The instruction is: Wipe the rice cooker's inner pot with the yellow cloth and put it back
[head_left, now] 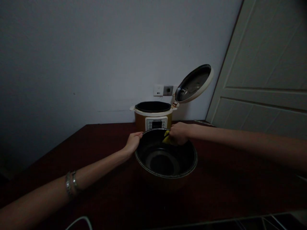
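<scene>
A dark round inner pot [165, 163] with a pale rim is in the middle, its open mouth tilted toward me. My left hand [133, 142] grips the pot's rim at the upper left, fingers closed on it. At the far right side of the rim, my right hand [179, 133] is closed on a yellow cloth [166, 137], pressing it against the inside of the pot wall. Behind the pot stands a multicooker [141, 121], gold and white with a control panel. Its round lid [195, 84] is swung up to the right.
The dark red table [105, 198] carries everything. Behind it is a pale wall [96, 57] with a socket [168, 90] and a switch plate [158, 90]. To the right is a white panelled door [268, 64]. A white cable [82, 218] lies at the front edge.
</scene>
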Motion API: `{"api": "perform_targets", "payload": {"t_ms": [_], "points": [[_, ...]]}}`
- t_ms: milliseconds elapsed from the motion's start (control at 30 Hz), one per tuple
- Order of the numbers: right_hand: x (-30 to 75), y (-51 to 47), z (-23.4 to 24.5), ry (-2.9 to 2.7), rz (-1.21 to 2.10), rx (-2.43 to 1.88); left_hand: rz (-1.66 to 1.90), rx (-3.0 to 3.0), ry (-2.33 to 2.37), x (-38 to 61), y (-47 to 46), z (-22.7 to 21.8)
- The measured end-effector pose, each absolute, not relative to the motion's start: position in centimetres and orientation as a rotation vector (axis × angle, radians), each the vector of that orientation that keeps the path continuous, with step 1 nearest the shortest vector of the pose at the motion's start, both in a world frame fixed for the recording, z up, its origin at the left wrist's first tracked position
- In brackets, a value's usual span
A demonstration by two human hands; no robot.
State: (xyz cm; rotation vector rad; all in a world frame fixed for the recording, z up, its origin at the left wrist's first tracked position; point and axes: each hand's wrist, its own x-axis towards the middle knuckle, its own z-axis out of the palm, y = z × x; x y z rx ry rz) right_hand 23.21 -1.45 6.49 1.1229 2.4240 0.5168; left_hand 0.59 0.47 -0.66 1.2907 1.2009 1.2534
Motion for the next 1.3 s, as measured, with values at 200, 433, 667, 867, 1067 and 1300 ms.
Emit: {"api": "perform_targets", "payload": {"t_ms": [200, 433, 667, 867, 1067, 1300], "points": [[22.4, -6.8, 6.1, 2.315, -0.423, 1.248, 1.231, 1.307, 1.190, 0.9, -0.2, -0.4], [14.4, -6.4, 1.9, 2.685, -1.528, 1.724, 1.299, 1.301, 1.250, 1.0, 0.4, -0.5], [14.1, 0.1, 2.0, 3.328, -0.554, 1.717, 1.319, 1.288, 1.401, 0.4, 0.8, -0.2], [19.2, 1.6, 3.6, 3.025, 0.467, 1.438, 1.269, 1.310, 1.320, 0.9, 0.1, 0.0], [22.2, -1.7, 3.3, 2.556, 0.698, 1.275, 1.239, 1.296, 1.301, 1.1, -0.3, 0.2], [21.1, -4.3, 2.8, 2.236, -0.661, 0.889, 1.247, 1.282, 1.368, 1.0, -0.5, 0.5]]}}
